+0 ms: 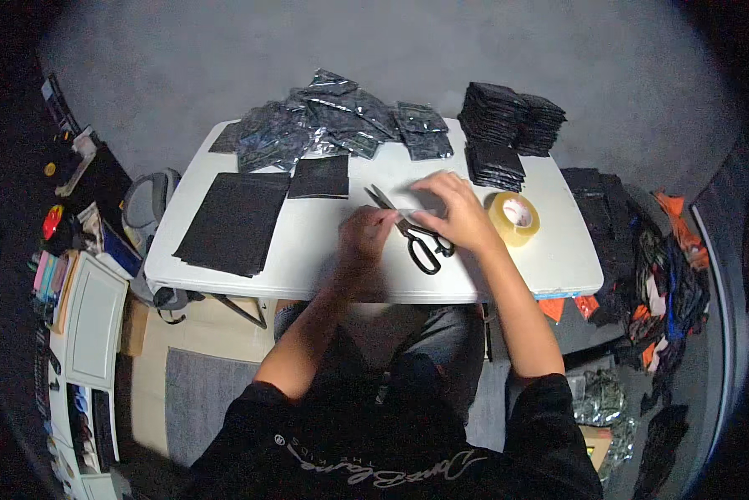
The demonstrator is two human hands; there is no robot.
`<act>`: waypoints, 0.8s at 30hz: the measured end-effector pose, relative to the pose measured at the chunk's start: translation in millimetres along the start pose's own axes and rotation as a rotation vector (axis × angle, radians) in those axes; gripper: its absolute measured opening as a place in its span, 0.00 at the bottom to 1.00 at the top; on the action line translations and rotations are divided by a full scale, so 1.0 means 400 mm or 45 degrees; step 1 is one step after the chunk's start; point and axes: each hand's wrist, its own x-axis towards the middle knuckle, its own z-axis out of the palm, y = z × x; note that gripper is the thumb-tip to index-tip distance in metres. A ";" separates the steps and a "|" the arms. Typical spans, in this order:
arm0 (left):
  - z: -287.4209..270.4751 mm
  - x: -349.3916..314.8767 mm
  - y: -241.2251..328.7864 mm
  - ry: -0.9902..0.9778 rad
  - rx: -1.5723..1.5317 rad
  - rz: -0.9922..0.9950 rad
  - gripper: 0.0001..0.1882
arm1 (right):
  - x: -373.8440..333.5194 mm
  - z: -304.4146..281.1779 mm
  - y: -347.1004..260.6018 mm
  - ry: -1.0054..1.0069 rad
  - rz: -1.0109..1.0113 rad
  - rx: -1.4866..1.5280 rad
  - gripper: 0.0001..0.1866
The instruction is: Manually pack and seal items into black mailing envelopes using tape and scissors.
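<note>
My left hand (366, 235) is over the white table (324, 250), its fingers closed in a pinch; what they hold, if anything, is too small to make out. My right hand (462, 212) is just across from it, thumb and fingers curved apart with nothing visible between them. Under and between both hands lie scissors (425, 254) with black handles, blades pointing away to the left. A roll of clear yellowish tape (516, 218) sits right of my right hand. Left of my left hand are large black flat sheets (237, 221) and a smaller black piece (319, 177).
Black items in shiny clear wrap (316, 117) are heaped along the far edge, with a few more wrapped packs (424, 131) beside them. Stacks of black folded pieces (508, 121) stand far right. A white cabinet (95, 321) is at left; coloured fabrics (662, 283) lie at right.
</note>
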 end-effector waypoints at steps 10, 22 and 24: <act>-0.011 0.005 0.027 0.018 0.095 -0.140 0.05 | -0.310 -0.229 0.206 -0.106 0.544 -0.170 0.22; -0.091 0.006 0.152 -0.282 0.142 0.306 0.06 | -0.337 -0.123 0.149 0.098 0.700 -0.349 0.18; -0.122 0.015 0.180 -0.257 0.123 0.229 0.05 | -0.320 -0.109 0.151 0.125 0.701 -0.452 0.19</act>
